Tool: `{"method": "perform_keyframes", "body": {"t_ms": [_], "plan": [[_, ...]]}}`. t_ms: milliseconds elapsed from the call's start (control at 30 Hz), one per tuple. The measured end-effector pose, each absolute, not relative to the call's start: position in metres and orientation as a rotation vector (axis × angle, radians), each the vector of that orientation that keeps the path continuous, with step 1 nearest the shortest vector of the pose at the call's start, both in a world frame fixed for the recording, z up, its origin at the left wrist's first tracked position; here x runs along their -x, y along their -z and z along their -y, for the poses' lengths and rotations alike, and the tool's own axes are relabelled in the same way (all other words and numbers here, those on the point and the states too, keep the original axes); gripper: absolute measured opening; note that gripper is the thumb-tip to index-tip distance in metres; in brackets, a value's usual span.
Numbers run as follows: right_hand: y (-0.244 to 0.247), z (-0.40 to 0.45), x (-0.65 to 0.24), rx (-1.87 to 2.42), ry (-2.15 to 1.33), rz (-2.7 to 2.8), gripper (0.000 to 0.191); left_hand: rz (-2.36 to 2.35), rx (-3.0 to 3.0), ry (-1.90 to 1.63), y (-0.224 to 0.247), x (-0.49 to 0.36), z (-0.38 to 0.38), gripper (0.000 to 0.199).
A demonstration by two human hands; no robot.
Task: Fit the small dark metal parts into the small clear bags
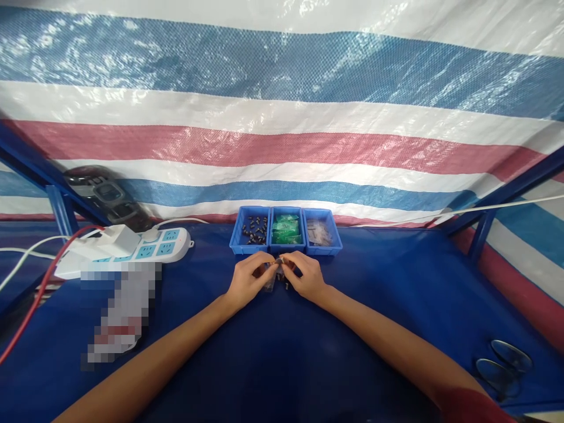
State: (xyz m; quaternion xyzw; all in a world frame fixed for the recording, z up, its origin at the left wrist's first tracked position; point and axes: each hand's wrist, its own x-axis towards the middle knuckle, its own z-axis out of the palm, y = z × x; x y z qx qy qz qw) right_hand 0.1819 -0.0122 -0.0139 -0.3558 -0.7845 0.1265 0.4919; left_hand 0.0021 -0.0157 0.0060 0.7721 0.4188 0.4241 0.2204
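My left hand (251,279) and my right hand (307,276) meet in front of the bins, each closed in a pinch. Between their fingertips is a small object, too small to make out fully. Under the left fingertips shows a small clear plastic bag (269,285), which the left hand seems to grip. Several small dark screws (286,286) lie on the blue tabletop just below the right fingertips. Behind the hands stand three blue bins: the left bin (238,239) has dark screws, the middle bin (287,248) green packets, the right bin (336,239) clear packets.
A white power strip (176,249) with plugged-in adapters and cables lies at the left. Near it are a blurred-out packet (127,305) and a dark device (110,194). Glasses (502,367) rest at the right front. A striped tarp (282,147) hangs behind the table.
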Motion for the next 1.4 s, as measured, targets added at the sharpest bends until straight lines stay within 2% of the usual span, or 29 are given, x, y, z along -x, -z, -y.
{"method": "perform_keyframes", "body": {"t_ms": [267, 633, 1133, 1400], "plan": [[0.0099, 0.0138, -0.1834, 0.858, -0.297, 1.8, 0.015, -1.197, -1.926, -1.068, -0.006, -0.0042, 0.0137, 0.024], [0.0156, 0.0126, -0.1882, 0.815, -0.203, 1.918, 0.027, -1.011, -1.568, -1.131, 0.0015, -0.0041, 0.0096, 0.026], [0.0144, 0.0128, -0.1835, 0.832, -0.23, 1.917, 0.031, -0.953, -1.572, -1.171, -0.0025, -0.0021, 0.0119, 0.019], [0.0124, 0.0111, -0.1833, 0.854, -0.254, 1.867, 0.023, -1.005, -1.646, -1.186, -0.0017, -0.0029, 0.0112, 0.021]]}}
